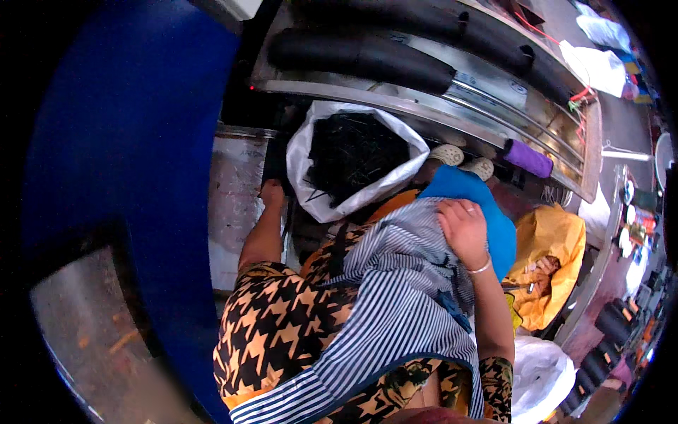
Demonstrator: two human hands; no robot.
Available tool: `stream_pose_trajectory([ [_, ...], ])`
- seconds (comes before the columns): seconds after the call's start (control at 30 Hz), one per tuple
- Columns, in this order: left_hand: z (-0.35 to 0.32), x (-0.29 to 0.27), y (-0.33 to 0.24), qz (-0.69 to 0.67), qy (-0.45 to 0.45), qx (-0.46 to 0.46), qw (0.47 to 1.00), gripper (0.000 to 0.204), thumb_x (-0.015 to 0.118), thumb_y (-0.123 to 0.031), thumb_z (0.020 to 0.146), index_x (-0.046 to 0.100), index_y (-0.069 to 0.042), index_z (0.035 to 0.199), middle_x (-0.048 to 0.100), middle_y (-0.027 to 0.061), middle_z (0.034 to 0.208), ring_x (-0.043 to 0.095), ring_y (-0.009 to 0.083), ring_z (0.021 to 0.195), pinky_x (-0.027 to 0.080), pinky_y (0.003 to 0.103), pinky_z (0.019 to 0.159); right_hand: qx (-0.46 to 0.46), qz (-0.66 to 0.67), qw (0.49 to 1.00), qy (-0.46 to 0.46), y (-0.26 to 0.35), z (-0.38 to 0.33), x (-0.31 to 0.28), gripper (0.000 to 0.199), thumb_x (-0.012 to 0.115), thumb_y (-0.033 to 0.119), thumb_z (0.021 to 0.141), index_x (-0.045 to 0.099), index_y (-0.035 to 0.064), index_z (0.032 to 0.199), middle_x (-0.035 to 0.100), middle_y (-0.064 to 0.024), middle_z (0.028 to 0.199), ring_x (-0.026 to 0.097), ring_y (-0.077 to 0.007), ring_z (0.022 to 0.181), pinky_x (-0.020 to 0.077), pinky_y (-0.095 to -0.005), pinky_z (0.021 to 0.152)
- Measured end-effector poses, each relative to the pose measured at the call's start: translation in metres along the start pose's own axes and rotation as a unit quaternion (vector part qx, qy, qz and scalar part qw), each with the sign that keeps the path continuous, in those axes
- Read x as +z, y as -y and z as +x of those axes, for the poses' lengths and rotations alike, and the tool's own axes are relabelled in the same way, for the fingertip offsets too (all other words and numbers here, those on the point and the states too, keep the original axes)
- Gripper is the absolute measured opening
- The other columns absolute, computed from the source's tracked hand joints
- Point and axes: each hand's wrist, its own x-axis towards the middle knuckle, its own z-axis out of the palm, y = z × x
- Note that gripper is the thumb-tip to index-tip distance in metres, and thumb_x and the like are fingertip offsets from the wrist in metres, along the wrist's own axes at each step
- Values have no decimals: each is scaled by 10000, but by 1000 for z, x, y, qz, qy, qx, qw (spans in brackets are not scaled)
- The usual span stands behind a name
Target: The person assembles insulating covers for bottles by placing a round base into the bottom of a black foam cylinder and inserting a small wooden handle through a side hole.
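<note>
Nearest me: right hand (462,230) lies fingers together, loosely curled on the striped apron (395,297) at the knee, gathering cloth. Left hand (272,192) reaches down beside the white sack (304,152) of black sticks (353,152); I can't tell its finger state. Beyond: steel bench (424,109), black rollers (360,56).

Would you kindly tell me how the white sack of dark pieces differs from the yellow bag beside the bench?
The white sack stands open at the top, full of thin black pieces; the yellow bag is crumpled, its contents unclear. The white sack lies near the left hand; the yellow bag lies beyond the right hand. Both are soft bags below the metal bench.
</note>
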Motion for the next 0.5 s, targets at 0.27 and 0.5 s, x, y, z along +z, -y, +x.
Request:
stream_pose_trajectory([
  [0.27,61,-19,-56,238,34,311,919,278,585,-228,830,670,-83,1051,644,199,1107,615,386,1034,511,445,872,50,-16,998,-43,2,23,-3,119,647,113,800,646,59,906,637,-62,877,582,-246,829,453,-369,741],
  [0.5,124,16,-120,219,126,302,919,281,575,-242,849,664,-96,1073,650,178,1111,620,366,1043,505,436,893,97,-21,994,-44,-5,10,0,135,640,100,787,648,65,917,653,-63,895,599,-241,835,457,-366,745],
])
